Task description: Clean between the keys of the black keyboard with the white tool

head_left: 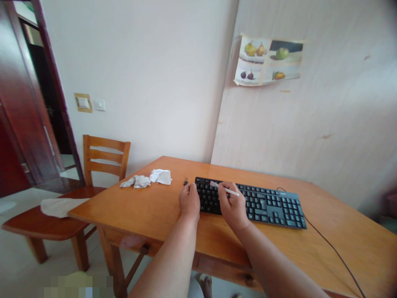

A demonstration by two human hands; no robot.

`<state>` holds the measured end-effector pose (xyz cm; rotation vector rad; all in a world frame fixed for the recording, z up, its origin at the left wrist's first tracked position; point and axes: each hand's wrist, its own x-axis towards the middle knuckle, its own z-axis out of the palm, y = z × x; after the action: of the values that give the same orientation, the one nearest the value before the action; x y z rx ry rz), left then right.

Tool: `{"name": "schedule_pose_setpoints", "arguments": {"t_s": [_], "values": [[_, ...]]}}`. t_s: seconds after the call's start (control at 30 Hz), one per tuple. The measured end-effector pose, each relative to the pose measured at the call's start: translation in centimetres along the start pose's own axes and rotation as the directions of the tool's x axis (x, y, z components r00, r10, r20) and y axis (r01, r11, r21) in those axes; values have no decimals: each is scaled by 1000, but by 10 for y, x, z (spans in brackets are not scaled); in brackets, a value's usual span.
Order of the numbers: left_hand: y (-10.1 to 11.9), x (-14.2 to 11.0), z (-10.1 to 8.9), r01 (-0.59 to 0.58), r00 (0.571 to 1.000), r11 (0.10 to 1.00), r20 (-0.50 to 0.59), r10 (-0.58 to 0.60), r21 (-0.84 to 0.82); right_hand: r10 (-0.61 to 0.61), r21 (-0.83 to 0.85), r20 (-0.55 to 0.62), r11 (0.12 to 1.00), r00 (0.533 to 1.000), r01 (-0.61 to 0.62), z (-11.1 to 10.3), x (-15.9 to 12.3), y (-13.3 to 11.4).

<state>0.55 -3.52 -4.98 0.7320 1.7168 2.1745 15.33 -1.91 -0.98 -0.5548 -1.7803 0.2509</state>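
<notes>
A black computer keyboard [266, 207] lies flat on the wooden table. My right hand [232, 207] is closed in a pen-like pinch round a small brush [232, 192] with a white handle. The brush's pinkish tip points left and sits over the upper-left keys. At the keyboard's left end, my left hand [190, 202] is closed against the edge, its fingertips mostly hidden from me. Just beyond that hand lies a small black item with a shiny end [186, 181], too small to name.
Crumpled white cloths [161, 176] lie on the table's [149, 211] left side. The keyboard's cable [333, 249] runs across the right side to the front edge. A wooden chair [46, 225] with a white cloth on its seat stands left. A wall rises behind the table.
</notes>
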Motion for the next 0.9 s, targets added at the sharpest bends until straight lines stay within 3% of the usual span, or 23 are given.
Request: {"name": "schedule_pose_setpoints", "arguments": {"t_s": [0.13, 0.37, 0.57, 0.73, 0.9], "values": [[2, -1, 0, 11, 1000, 1000, -13, -12, -22, -9, -19, -80, 1000, 997, 7, -4, 3, 5], [4, -2, 0, 13, 1000, 999, -9, -14, -41, -34, -69, 51, 997, 998, 37, -3, -1, 5], [2, -1, 1, 18, 1000, 999, -13, -19, -47, -39, -43, -7, 998, 999, 39, -4, -1, 4], [1, 0, 1, 16, 1000, 999, -17, -17, -49, -45, -38, 46, 998, 998, 47, -3, 0, 4], [-2, 1, 1, 1, 1000, 999, -17, -2, -46, -16, -35, 18, 999, 1000, 17, -4, -1, 3]]}}
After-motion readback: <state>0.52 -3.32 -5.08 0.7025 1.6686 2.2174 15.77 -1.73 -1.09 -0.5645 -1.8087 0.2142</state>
